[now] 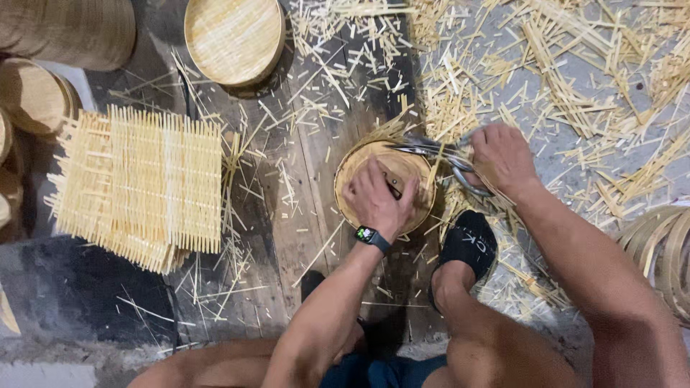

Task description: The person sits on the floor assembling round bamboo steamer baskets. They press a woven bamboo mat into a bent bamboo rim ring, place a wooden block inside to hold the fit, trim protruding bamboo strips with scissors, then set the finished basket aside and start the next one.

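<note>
Nearest: left hand pressed flat on round woven tray, its rim partly trimmed. Right hand closed on scissors, apparently mid-cut. Beyond: square woven mats, finished tray, bamboo offcuts.

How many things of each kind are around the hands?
Round woven bamboo trays: 2 (one under the left hand at, one at top)
Stacks of square woven mats: 1
Scissors, in the right hand: 1
Wristwatches: 1
Total: 5
</note>
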Action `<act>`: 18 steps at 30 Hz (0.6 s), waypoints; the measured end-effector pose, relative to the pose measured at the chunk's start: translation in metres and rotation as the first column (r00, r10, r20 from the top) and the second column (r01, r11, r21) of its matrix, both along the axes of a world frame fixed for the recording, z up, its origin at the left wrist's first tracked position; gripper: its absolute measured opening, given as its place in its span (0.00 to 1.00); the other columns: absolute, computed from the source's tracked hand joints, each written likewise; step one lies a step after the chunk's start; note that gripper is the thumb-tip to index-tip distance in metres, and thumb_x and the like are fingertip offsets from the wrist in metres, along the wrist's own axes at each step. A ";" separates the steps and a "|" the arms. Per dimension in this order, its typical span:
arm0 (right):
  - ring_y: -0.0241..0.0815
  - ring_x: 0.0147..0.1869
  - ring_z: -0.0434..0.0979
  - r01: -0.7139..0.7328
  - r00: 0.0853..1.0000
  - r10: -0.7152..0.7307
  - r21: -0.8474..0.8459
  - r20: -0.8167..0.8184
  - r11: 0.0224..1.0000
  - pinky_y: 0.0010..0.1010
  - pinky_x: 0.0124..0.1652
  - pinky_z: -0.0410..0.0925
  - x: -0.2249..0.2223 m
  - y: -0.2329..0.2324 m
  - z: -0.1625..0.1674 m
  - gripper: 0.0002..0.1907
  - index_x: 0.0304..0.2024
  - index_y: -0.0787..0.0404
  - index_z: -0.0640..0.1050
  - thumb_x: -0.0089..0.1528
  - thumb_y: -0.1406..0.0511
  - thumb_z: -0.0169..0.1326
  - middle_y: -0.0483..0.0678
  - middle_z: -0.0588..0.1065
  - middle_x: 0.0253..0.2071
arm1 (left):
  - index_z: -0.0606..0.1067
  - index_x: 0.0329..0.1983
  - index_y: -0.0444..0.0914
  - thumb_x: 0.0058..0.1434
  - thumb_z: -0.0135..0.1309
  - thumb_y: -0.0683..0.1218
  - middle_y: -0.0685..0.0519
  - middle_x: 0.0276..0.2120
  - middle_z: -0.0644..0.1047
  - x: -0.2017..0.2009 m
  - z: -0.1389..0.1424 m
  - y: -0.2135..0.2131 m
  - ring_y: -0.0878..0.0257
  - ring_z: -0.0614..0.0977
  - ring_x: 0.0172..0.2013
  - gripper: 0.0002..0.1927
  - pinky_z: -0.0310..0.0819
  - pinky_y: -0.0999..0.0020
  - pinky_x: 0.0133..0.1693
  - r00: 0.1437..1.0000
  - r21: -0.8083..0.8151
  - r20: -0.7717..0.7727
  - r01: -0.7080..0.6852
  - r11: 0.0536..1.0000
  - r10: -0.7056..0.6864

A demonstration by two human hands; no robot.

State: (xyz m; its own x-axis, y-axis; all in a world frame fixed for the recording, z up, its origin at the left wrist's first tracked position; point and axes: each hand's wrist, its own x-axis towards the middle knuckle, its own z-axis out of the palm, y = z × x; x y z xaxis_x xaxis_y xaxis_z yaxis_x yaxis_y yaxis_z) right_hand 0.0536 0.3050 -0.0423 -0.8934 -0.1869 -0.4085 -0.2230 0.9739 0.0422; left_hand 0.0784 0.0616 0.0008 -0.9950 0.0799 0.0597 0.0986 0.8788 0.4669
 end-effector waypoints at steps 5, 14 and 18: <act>0.46 0.49 0.75 -0.007 0.997 0.004 0.046 0.073 0.999 0.38 0.51 0.71 -0.011 -0.009 0.017 0.30 0.47 0.61 0.75 0.58 0.44 0.56 0.52 0.74 0.42 | 0.63 0.67 0.28 0.55 0.59 0.59 0.36 0.54 0.72 -0.002 -0.020 -0.006 0.40 0.72 0.56 0.44 0.60 0.44 0.62 0.981 0.105 0.117 0.144 0.984 -0.156; 0.50 0.48 0.76 -0.033 0.974 0.014 -0.078 -0.226 0.996 0.40 0.49 0.71 -0.005 -0.003 0.006 0.26 0.39 0.62 0.77 0.55 0.46 0.56 0.54 0.75 0.39 | 0.66 0.65 0.30 0.54 0.58 0.51 0.36 0.56 0.75 -0.005 -0.019 -0.022 0.41 0.75 0.58 0.37 0.65 0.47 0.63 0.869 0.188 0.054 0.474 0.860 -0.491; 0.47 0.45 0.76 0.028 0.981 -0.028 0.002 0.192 1.000 0.39 0.43 0.73 -0.007 0.007 0.005 0.18 0.44 0.61 0.77 0.64 0.53 0.51 0.53 0.74 0.39 | 0.66 0.66 0.31 0.53 0.59 0.51 0.37 0.57 0.75 -0.012 -0.015 -0.032 0.41 0.76 0.58 0.38 0.66 0.49 0.63 0.811 0.186 0.058 0.564 0.805 -0.582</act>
